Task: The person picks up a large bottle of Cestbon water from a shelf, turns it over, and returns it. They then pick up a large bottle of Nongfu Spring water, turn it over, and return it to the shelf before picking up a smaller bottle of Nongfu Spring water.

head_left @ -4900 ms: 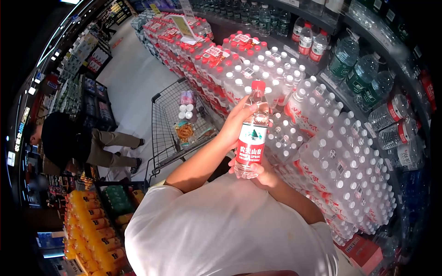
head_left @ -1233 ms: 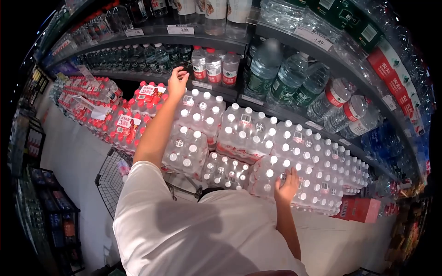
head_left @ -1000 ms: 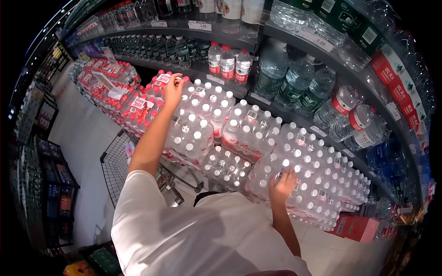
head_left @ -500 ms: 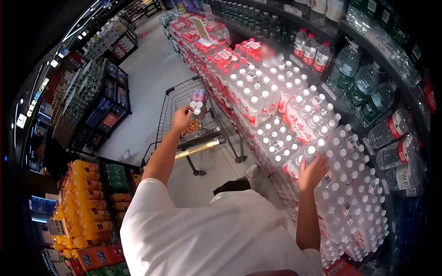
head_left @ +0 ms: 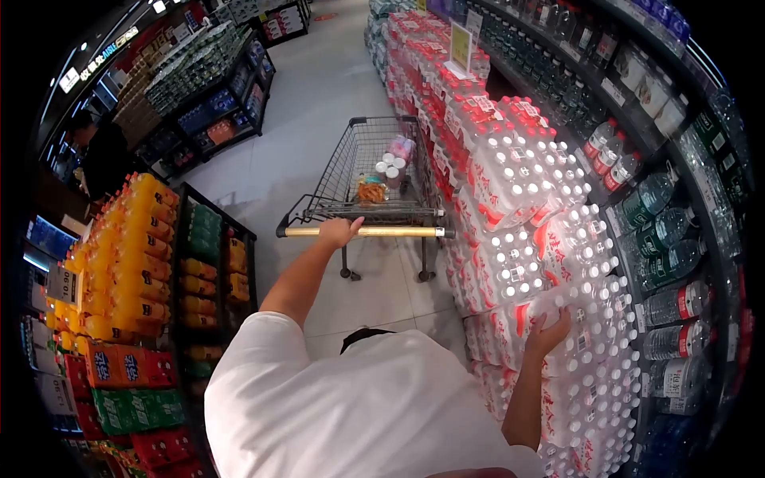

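Shirt: a white T-shirt (head_left: 382, 406) fills the bottom of the view, and both bare arms go out from it.

Right hand: the right hand (head_left: 547, 334) lies against the stack of water packs (head_left: 510, 263) at the right side. The fingers are spread and flat on the plastic wrap, closed around nothing.

Water packs: they are shrink-wrapped packs of small bottles with white caps, piled in several layers from the floor (red printing shows on the wrap). The stack stands just beside the cart and runs far along the aisle.

Left hand: the left hand (head_left: 341, 231) is clamped on the cart handle (head_left: 390, 232), with the fingers curled over the bar near its middle.

Cart: the wire shopping cart (head_left: 339, 171) stands on the pale floor in front of the person, its right side near the water packs.

Inside the cart: some small bottles with white caps (head_left: 389, 163) and, nearer to the handle, an orange snack bag (head_left: 370, 191).

Left display: orange drink bottles (head_left: 119, 263) stand in rows, with green bottles (head_left: 205, 231) beside them.

Right shelves: big water bottles with green labels (head_left: 653, 215) lie behind the packs.

Farther: a yellow price sign (head_left: 460, 46) stands on top of the packs.

Other person: someone in dark clothes (head_left: 100, 155) stands at the far left, well apart from the cart.
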A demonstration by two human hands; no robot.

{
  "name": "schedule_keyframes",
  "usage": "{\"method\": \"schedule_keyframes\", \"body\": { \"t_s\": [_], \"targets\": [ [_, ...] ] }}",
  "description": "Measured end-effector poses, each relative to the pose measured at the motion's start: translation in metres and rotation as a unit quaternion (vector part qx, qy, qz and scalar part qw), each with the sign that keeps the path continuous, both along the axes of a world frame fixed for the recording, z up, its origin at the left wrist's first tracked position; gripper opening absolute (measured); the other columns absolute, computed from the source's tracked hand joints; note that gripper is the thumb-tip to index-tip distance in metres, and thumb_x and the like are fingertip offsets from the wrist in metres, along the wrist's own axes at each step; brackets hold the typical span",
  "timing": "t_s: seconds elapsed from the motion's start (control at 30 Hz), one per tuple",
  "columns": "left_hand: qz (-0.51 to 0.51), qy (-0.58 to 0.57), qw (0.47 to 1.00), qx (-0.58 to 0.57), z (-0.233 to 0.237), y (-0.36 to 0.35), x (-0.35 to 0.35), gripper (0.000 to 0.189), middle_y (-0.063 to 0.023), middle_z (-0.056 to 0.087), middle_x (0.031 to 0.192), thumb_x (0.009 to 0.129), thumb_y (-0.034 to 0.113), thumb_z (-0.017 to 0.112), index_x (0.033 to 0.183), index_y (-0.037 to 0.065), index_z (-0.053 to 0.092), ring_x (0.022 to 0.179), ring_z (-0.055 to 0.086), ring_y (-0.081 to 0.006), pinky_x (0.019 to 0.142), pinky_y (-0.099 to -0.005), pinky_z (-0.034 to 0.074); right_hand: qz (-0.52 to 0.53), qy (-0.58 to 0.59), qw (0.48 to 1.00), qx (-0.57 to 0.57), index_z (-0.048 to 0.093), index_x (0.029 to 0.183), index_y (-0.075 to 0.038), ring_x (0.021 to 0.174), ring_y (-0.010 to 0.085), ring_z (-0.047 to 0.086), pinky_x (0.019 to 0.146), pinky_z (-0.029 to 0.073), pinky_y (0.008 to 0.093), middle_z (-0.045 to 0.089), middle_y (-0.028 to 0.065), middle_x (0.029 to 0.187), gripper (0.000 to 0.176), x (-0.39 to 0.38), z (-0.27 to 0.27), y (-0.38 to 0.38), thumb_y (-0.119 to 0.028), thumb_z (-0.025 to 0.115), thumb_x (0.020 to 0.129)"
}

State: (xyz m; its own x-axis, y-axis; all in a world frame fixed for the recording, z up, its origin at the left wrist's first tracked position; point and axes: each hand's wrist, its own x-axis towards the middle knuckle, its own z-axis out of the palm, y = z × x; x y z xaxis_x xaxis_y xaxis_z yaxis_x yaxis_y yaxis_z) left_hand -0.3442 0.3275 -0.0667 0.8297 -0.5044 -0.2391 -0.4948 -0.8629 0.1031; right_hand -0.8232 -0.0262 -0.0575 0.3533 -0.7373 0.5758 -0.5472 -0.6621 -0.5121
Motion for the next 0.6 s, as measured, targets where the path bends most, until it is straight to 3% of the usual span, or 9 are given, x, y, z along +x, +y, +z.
{"method": "schedule_keyframes", "body": {
  "t_s": [0.1, 0.3, 0.4, 0.47, 0.5, 0.53, 0.6],
  "targets": [
    [-0.042, 0.018, 0.998, -0.047, -0.011, 0.011, 0.001, 0.079, -0.0168, 0.072, 0.091, 0.095, 0.069, 0.023, 0.090, 0.009, 0.074, 0.090, 0.067, -0.0374, 0.079, -0.0468, 0.052, 0.061, -0.024, 0.998, 0.016, 0.051, 0.124, 0.005, 0.127, 0.0414, 0.042, 0.107, 0.032, 0.0503, 0.046, 0.0237, 0.137, 0.045, 0.035, -0.023, 0.049, -0.015, 0.064, 0.086],
    [-0.122, 0.046, 0.989, -0.071, 0.012, 0.043, -0.029, 0.075, -0.0169, 0.071, 0.085, 0.091, 0.073, 0.032, 0.095, 0.007, 0.067, 0.082, 0.068, -0.0353, 0.073, -0.0461, 0.052, 0.204, 0.095, 0.972, 0.064, 0.052, 0.123, 0.003, 0.122, 0.0424, 0.045, 0.104, 0.036, 0.0488, 0.047, 0.0243, 0.132, 0.047, 0.111, -0.022, 0.173, -0.013, 0.068, 0.082],
    [-0.164, 0.045, 0.982, -0.084, 0.016, 0.070, -0.047, 0.067, -0.0166, 0.069, 0.078, 0.090, 0.070, 0.041, 0.091, 0.006, 0.060, 0.076, 0.068, -0.0352, 0.065, -0.0477, 0.051, 0.216, 0.069, 0.963, 0.143, 0.050, 0.125, 0.003, 0.121, 0.0397, 0.048, 0.102, 0.039, 0.0451, 0.049, 0.0226, 0.130, 0.049, 0.129, -0.044, 0.218, -0.015, 0.070, 0.083],
    [-0.173, 0.035, 0.978, -0.107, 0.001, 0.091, -0.056, 0.064, -0.0149, 0.068, 0.078, 0.090, 0.069, 0.045, 0.089, 0.007, 0.059, 0.076, 0.067, -0.0346, 0.064, -0.0470, 0.051, 0.180, -0.014, 0.946, 0.270, 0.049, 0.125, 0.004, 0.119, 0.0360, 0.050, 0.101, 0.039, 0.0419, 0.050, 0.0203, 0.129, 0.051, 0.136, -0.061, 0.237, -0.018, 0.071, 0.085],
    [-0.178, 0.032, 0.976, -0.119, -0.006, 0.102, -0.061, 0.062, -0.0141, 0.067, 0.077, 0.089, 0.068, 0.047, 0.088, 0.007, 0.058, 0.076, 0.066, -0.0343, 0.064, -0.0467, 0.051, 0.160, -0.055, 0.929, 0.330, 0.048, 0.126, 0.004, 0.118, 0.0342, 0.051, 0.101, 0.040, 0.0403, 0.050, 0.0191, 0.128, 0.052, 0.138, -0.074, 0.245, -0.020, 0.072, 0.086],
    [-0.175, 0.044, 0.977, -0.113, -0.003, 0.111, -0.067, 0.059, -0.0129, 0.066, 0.076, 0.090, 0.065, 0.049, 0.090, 0.007, 0.059, 0.075, 0.065, -0.0349, 0.065, -0.0469, 0.051, 0.143, -0.161, 0.879, 0.426, 0.050, 0.122, -0.003, 0.110, 0.0266, 0.054, 0.090, 0.047, 0.0366, 0.053, 0.0098, 0.117, 0.040, 0.137, -0.116, 0.243, -0.025, 0.065, 0.093],
    [-0.180, 0.068, 0.976, -0.106, -0.002, 0.131, -0.077, 0.058, -0.0136, 0.067, 0.080, 0.091, 0.064, 0.048, 0.094, 0.008, 0.060, 0.078, 0.066, -0.0344, 0.067, -0.0465, 0.051, 0.042, -0.212, 0.769, 0.602, 0.052, 0.117, -0.008, 0.105, 0.0253, 0.055, 0.087, 0.047, 0.0377, 0.054, 0.0065, 0.109, 0.035, 0.134, -0.099, 0.253, -0.031, 0.063, 0.094]
  ]
}}
